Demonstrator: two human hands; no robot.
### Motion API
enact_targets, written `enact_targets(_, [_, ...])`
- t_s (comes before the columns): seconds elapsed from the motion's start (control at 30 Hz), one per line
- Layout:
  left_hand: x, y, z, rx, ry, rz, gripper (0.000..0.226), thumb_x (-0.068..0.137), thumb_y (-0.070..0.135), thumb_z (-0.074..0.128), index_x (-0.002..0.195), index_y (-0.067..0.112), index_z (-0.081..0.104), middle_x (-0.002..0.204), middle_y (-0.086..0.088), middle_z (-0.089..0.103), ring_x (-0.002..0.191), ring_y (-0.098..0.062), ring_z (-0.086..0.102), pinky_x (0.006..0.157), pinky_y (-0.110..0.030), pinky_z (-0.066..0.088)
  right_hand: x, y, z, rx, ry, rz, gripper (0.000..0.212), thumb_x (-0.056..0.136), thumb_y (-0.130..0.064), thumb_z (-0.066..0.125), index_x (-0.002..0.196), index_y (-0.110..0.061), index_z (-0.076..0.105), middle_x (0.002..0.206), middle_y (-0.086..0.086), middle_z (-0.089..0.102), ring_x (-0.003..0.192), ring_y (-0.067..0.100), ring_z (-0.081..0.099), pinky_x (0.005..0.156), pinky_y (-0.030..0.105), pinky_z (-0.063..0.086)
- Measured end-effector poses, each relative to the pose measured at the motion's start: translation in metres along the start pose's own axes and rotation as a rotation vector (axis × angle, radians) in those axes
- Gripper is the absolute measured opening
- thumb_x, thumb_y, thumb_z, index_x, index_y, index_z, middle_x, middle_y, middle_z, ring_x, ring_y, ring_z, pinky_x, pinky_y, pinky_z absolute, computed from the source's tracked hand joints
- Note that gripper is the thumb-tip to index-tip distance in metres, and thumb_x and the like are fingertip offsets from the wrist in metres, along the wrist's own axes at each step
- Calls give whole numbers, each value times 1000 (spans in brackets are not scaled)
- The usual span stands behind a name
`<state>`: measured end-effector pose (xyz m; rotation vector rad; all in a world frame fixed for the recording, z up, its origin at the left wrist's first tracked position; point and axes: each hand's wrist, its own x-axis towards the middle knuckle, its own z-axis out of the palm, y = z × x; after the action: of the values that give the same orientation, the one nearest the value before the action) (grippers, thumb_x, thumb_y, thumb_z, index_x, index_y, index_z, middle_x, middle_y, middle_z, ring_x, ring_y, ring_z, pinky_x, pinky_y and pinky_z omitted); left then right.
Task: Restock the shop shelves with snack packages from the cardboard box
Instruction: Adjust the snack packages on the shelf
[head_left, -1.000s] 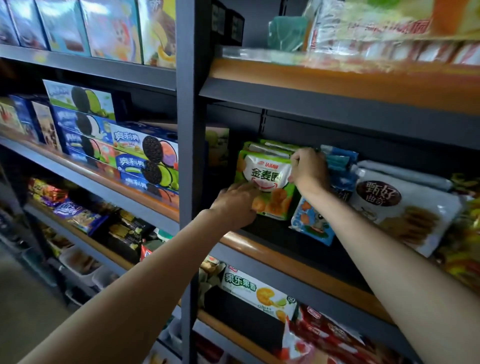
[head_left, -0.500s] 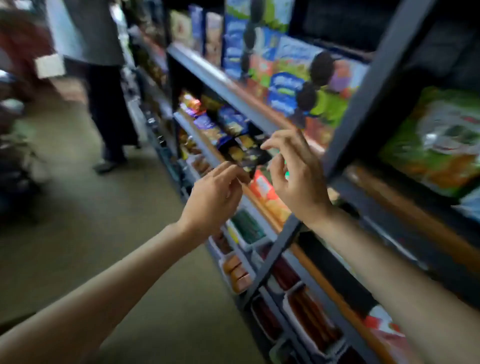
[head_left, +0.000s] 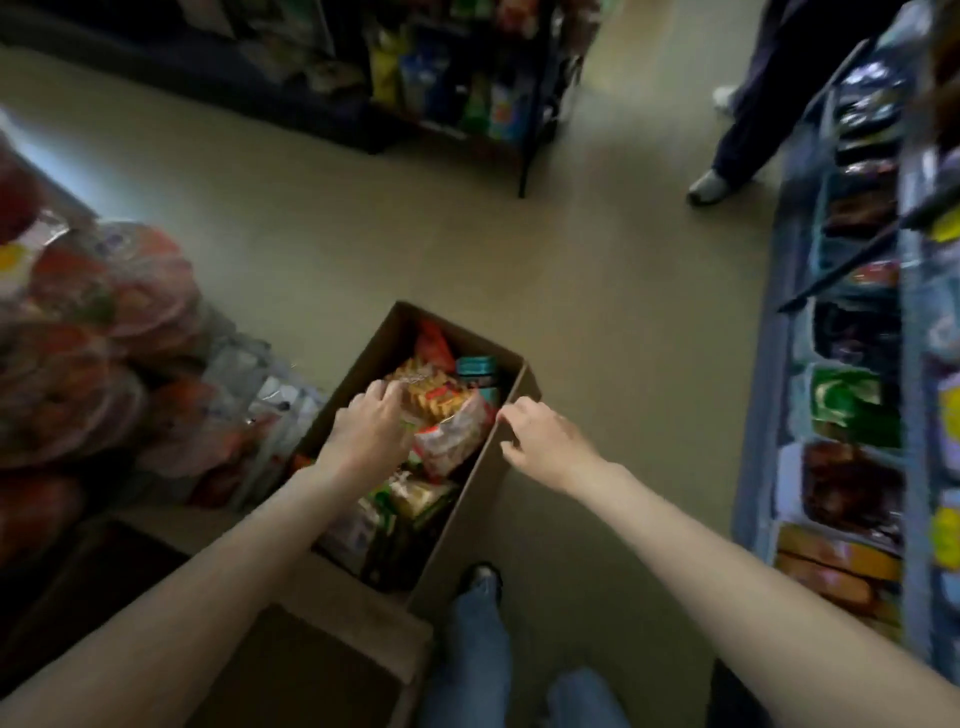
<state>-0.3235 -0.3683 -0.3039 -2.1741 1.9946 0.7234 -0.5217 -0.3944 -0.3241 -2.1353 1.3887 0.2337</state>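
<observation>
An open cardboard box (head_left: 467, 519) stands on the floor below me, filled with several snack packages. Among them are a yellow one (head_left: 428, 397), a red and white one (head_left: 454, 439) and a teal one (head_left: 478, 376). My left hand (head_left: 366, 428) is inside the box with its fingers curled down onto the yellow package; nothing is lifted. My right hand (head_left: 540, 441) hovers at the box's right rim, fingers loosely bent and holding nothing. The shop shelves (head_left: 852, 405) with snack rows run along the right edge.
A pile of red wrapped goods (head_left: 93, 332) sits left of the box. Another shelf unit (head_left: 457, 93) stands across the aisle. A second person's legs (head_left: 748, 130) are at the upper right. My own jeans and shoe (head_left: 480, 623) are right beside the box.
I have turned from the shelf down to the floor. Both hands left the green package on the shelf and dropped to the box, the left one going into it.
</observation>
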Motion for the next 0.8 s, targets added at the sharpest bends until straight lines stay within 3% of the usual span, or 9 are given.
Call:
enact_targets(0.13, [40, -51, 24, -50, -82, -63, 36, 88, 18, 49, 122, 6, 43, 118, -12, 48, 111, -33, 49, 88, -42, 41, 83, -8, 62, -53, -145, 18, 48, 88, -6, 50, 134, -9, 36, 146, 12, 29, 126, 34, 38, 97, 42, 41])
enact_targets(0.23, [64, -74, 49, -162, -171, -108, 34, 90, 18, 47, 120, 5, 41, 114, -12, 47, 107, -32, 50, 85, -38, 42, 128, -8, 92, -91, -185, 31, 51, 84, 5, 47, 131, -9, 37, 144, 10, 31, 127, 36, 39, 93, 42, 43])
enact_targets(0.37, [82, -98, 75, -176, -259, -91, 33, 90, 19, 49, 120, 6, 44, 120, -10, 49, 106, -27, 51, 83, -34, 41, 165, -13, 125, -305, -358, -228, 79, 85, 12, 41, 150, -18, 7, 158, -3, 5, 130, 27, 41, 75, 30, 42])
enact_targets(0.43, [84, -106, 81, -188, -271, -107, 32, 90, 18, 50, 121, 8, 45, 122, -9, 49, 107, -25, 51, 83, -32, 41, 176, -15, 142, -407, -390, -258, 79, 88, 9, 41, 151, -18, 1, 158, -3, 5, 128, 27, 44, 82, 33, 44])
enact_targets(0.53, [88, -111, 88, -217, -271, -130, 35, 90, 18, 52, 123, 10, 46, 124, -7, 51, 109, -23, 52, 86, -32, 43, 181, -20, 157, -432, -330, -138, 62, 91, -2, 44, 147, -10, 17, 147, 11, 29, 118, 32, 52, 84, 39, 45])
enact_targets(0.67, [92, -105, 91, -341, -314, -216, 35, 93, 23, 50, 125, 11, 45, 120, -6, 53, 103, -21, 54, 80, -31, 45, 166, -22, 147, -352, -166, -52, 30, 89, -1, 44, 118, -6, 54, 122, 14, 49, 106, 36, 58, 81, 40, 46])
enact_targets(0.73, [93, -91, 87, -419, -310, -270, 27, 94, 30, 47, 115, 12, 48, 113, -7, 57, 97, -21, 56, 75, -33, 45, 153, -14, 122, -161, -58, -14, 30, 87, 3, 42, 112, -7, 57, 116, 13, 51, 106, 37, 55, 79, 40, 46])
enact_targets(0.8, [95, -70, 75, -567, -264, -330, 32, 95, 38, 44, 111, 10, 50, 115, -12, 60, 103, -25, 59, 83, -35, 46, 132, -8, 86, -14, 76, -50, 30, 84, 3, 47, 110, -9, 57, 112, 11, 50, 102, 38, 54, 75, 39, 46])
